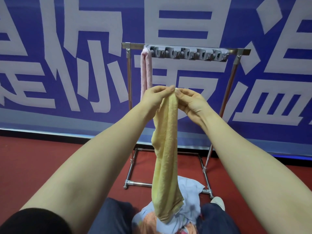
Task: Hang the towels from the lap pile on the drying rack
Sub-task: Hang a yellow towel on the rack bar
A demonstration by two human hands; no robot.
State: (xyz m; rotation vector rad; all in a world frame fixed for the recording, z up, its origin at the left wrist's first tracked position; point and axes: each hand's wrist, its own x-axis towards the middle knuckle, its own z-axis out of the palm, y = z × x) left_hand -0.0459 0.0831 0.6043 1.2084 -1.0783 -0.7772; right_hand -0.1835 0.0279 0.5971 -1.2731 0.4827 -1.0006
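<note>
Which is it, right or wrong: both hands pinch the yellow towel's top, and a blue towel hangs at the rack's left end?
Wrong: the head view shows a pink towel, not blue, at the rack's left end. The left hand and right hand pinch the yellow towel's top.

A yellow towel hangs lengthwise above the lap pile; a pink towel drapes the drying rack.

both hands, left hand and right hand, pinch a yellow towel by its top before the drying rack.
</note>
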